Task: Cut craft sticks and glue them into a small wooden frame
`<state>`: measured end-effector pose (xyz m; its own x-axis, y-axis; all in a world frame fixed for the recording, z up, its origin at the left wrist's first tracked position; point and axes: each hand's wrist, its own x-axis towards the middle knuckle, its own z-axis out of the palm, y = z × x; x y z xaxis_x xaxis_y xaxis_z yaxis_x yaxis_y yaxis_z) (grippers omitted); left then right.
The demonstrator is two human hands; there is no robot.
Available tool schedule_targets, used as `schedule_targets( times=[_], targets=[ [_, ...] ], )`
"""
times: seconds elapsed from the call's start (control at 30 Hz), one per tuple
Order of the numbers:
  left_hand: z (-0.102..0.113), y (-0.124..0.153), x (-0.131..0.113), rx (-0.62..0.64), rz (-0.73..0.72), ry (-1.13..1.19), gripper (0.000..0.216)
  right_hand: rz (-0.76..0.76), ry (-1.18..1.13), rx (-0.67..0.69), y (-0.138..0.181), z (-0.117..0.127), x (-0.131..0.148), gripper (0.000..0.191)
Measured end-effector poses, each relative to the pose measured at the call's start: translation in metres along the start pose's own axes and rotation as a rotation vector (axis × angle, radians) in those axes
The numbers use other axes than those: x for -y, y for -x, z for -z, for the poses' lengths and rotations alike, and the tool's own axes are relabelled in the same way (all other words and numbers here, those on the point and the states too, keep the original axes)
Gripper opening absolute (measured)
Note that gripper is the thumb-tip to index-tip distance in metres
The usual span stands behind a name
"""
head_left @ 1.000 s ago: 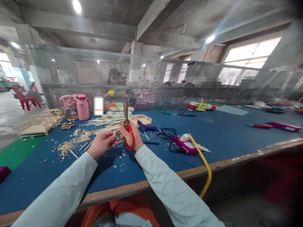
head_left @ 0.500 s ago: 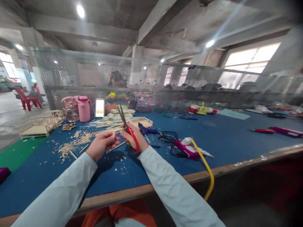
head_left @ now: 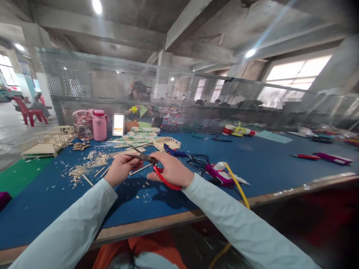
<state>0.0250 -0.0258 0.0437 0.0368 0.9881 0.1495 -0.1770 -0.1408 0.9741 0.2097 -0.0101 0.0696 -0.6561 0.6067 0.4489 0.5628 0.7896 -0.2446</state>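
Red-handled scissors (head_left: 157,170) gripped in right hand (head_left: 171,171), blades lying level, pointing left toward left hand (head_left: 121,168). Left fingers pinched shut on thin wooden stick (head_left: 139,170), above blue table (head_left: 266,160). Wood scraps (head_left: 86,167) left; glue gun (head_left: 221,172) right.

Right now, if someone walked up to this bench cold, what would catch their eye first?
Probably the red-handled scissors in the right hand at the middle of the blue table, blades pointing toward the left hand, which pinches something too small to identify. Next, the litter of wood scraps to the left, and the pink bottle near the mesh screen at the back.
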Motion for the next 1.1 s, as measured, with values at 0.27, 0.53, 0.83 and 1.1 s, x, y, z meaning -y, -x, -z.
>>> schedule_targets(
  times=[0.27,0.53,0.83,1.1],
  targets=[
    [0.002,0.002,0.001,0.030,-0.122,-0.119,0.023,0.021,-0.039,-0.011,-0.002,-0.002,0.000,0.054],
    [0.001,0.003,0.001,0.054,-0.139,-0.108,0.022,0.078,0.006,-0.037,0.002,-0.001,0.003,0.035],
    [0.001,0.005,0.001,0.078,-0.224,-0.188,0.024,0.096,-0.002,-0.044,0.002,-0.008,0.001,0.035],
    [0.004,0.004,0.005,0.047,-0.306,-0.346,0.018,0.087,0.182,-0.041,0.003,-0.008,-0.008,0.029]
  ],
)
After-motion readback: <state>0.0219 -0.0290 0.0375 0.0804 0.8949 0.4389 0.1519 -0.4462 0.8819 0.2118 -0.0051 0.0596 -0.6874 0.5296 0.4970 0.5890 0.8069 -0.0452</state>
